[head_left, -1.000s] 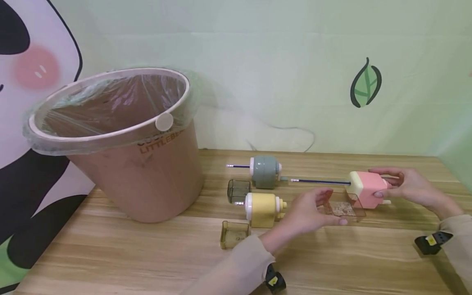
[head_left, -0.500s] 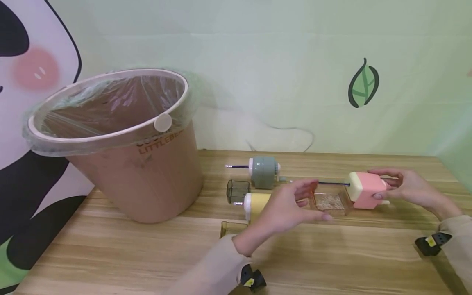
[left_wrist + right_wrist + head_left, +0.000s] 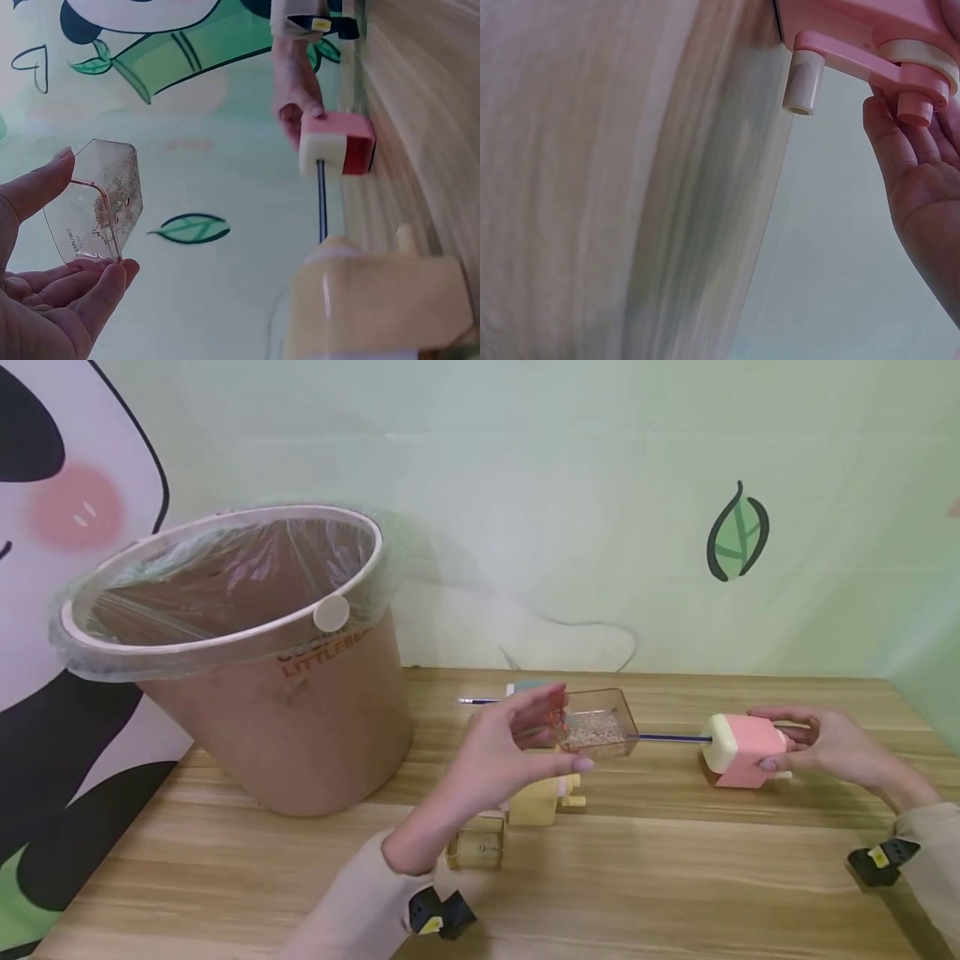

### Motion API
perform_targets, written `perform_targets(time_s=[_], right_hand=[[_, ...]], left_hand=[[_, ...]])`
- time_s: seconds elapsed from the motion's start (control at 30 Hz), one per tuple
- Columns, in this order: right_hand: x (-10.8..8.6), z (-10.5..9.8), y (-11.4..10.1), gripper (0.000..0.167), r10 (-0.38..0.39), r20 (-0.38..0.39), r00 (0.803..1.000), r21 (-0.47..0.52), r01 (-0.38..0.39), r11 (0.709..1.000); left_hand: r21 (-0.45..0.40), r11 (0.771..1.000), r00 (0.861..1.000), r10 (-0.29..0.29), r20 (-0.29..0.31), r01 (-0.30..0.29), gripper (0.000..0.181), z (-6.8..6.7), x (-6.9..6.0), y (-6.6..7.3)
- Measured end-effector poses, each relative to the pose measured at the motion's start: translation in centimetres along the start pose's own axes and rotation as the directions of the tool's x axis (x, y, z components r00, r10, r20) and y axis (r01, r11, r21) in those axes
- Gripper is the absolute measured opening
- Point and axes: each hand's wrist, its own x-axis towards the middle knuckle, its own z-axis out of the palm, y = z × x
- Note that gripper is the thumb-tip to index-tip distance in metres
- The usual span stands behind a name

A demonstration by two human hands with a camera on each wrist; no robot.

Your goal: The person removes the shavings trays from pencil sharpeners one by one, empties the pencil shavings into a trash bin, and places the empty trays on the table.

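Note:
My left hand (image 3: 491, 756) grips a clear brownish shavings drawer (image 3: 603, 722) between thumb and fingers, held above the table. Pencil shavings lie inside it, also visible through its wall in the left wrist view. At the right, my right hand (image 3: 843, 750) holds a pink pencil sharpener (image 3: 753, 752) from its crank side, thumb on the near face. A dark blue pencil (image 3: 675, 739) sticks out of its cream front, pointing left. Behind and below my left hand are a yellow sharpener (image 3: 534, 803) and a green sharpener (image 3: 531, 685), both partly hidden.
A pink-brown bin (image 3: 330, 718) with a clear plastic liner stands at the left. An amber drawer (image 3: 480, 845) lies near the yellow sharpener. The wooden table (image 3: 675, 885) meets a pale green wall (image 3: 525, 510) at the back.
My left hand has drawn the shavings drawer away from the pink sharpener, moving left and up over the other sharpeners. The right hand stays on the pink sharpener.

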Motion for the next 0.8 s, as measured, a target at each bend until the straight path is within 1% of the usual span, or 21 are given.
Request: perform_targets(time_s=[0.07,0.13,0.23,0.37,0.43,0.53,0.67,0.8], right_hand=[[0.0,0.1,0.0,0.075,-0.003,-0.005,1.000,-0.001,0.003,1.000],[0.0,0.1,0.1,0.075,-0.006,-0.008,1.000,-0.004,0.006,1.000],[0.0,0.1,0.2,0.074,-0.015,-0.013,1.000,-0.001,0.015,1.000],[0.0,0.2,0.3,0.071,-0.043,-0.016,0.999,0.013,0.043,0.999],[0.0,0.2,0.3,0.071,-0.050,-0.016,0.999,0.011,0.050,0.999],[0.0,0.1,0.2,0.072,-0.038,-0.012,0.999,-0.005,0.038,0.999],[0.0,0.0,0.1,0.074,-0.009,-0.003,1.000,-0.036,0.009,0.999],[0.1,0.0,0.0,0.075,0.003,0.003,1.000,-0.047,-0.002,0.999]], left_hand=[[-0.002,1.000,1.000,-0.001,-0.020,0.001,0.073,-1.1,-0.4,0.3],[0.016,1.000,0.999,0.000,-0.048,0.001,0.072,-2.1,-0.8,0.7],[0.066,0.998,0.995,0.015,-0.096,-0.009,0.073,-3.7,-1.3,1.2],[0.139,0.990,0.987,0.041,-0.157,-0.019,0.074,-5.7,-2.0,2.0],[0.156,0.988,0.982,0.047,-0.185,-0.018,0.074,-6.6,-2.4,2.4],[0.157,0.987,0.974,0.053,-0.221,-0.019,0.074,-7.7,-2.9,3.2],[0.165,0.986,0.966,0.060,-0.250,-0.019,0.072,-9.0,-3.7,4.1],[0.197,0.979,0.954,0.099,-0.284,-0.043,0.068,-10.2,-4.5,5.2]])
